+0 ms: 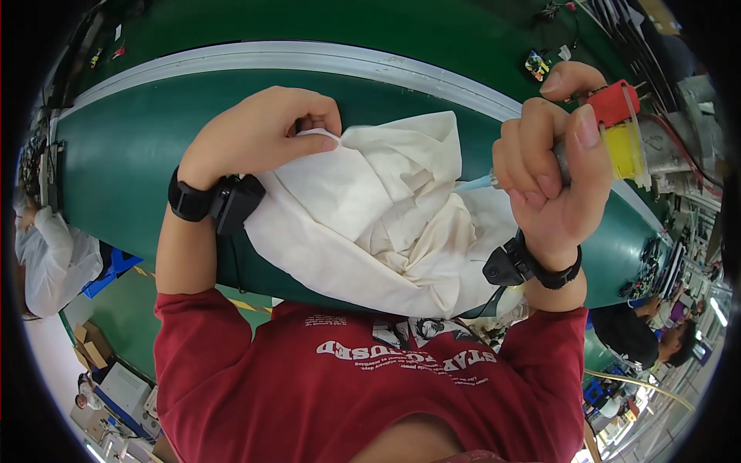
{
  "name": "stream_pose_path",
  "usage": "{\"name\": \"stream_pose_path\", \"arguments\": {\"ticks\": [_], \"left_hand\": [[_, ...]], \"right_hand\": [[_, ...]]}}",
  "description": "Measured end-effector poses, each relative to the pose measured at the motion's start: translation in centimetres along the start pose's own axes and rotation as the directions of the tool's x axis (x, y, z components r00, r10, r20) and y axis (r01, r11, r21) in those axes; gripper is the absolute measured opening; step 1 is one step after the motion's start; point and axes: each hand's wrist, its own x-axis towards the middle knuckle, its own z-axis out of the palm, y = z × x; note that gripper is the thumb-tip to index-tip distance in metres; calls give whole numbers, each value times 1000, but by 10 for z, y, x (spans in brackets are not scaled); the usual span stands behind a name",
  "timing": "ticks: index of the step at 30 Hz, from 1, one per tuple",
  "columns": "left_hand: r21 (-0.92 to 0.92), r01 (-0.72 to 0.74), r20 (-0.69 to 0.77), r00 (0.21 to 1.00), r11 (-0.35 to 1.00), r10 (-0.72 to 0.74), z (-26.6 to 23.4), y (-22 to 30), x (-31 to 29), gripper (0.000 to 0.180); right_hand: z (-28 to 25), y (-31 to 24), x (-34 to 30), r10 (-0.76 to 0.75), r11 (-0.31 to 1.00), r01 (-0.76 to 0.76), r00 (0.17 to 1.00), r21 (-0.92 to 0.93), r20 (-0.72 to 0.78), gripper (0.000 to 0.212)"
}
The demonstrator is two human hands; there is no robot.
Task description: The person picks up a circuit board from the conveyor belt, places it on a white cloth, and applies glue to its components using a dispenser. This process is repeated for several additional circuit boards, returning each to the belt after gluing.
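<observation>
A crumpled white cloth [324,185] lies over the green table in front of me. My left hand [266,131] is closed at its upper left edge, pinching the fabric between thumb and fingers. Raised at the right, my right hand [559,154] has its fingers curled around a slim tool with a pale blue tip [477,184]; the tip points left, over the cloth. Beside the right thumb is a small part with a red block [614,103] and a yellow body [624,153]. Whether the hand also grips this part I cannot tell.
The green table [123,170] has a pale metal rail [309,55] along its far side. Beyond it lie a small part [536,65] and cables. A person in white [58,262] is at the left, another person in dark clothes [629,336] at the right.
</observation>
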Motion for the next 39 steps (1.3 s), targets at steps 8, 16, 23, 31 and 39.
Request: {"name": "stream_pose_path", "arguments": {"ticks": [8,16,23,31,39], "left_hand": [[-725,-66,-165,983,685,-79,67,50,5,15],[-851,-102,-48,992,515,117,94,59,9,26],[-652,-286,-301,948,702,108,122,49,15,13],[-696,-131,-178,984,706,7,106,50,11,4],[-427,-256,-301,945,867,131,25,6,6,16]], "right_hand": [[9,-3,-7,13,1000,-13,1000,9,14,33],[2,1,-8,-75,971,14,965,240,251,33],[11,0,-14,-17,994,15,1000,108,24,31],[6,-4,-12,-10,969,11,1000,245,-5,25],[-1,-3,-5,3,972,19,996,233,-92,20]]}}
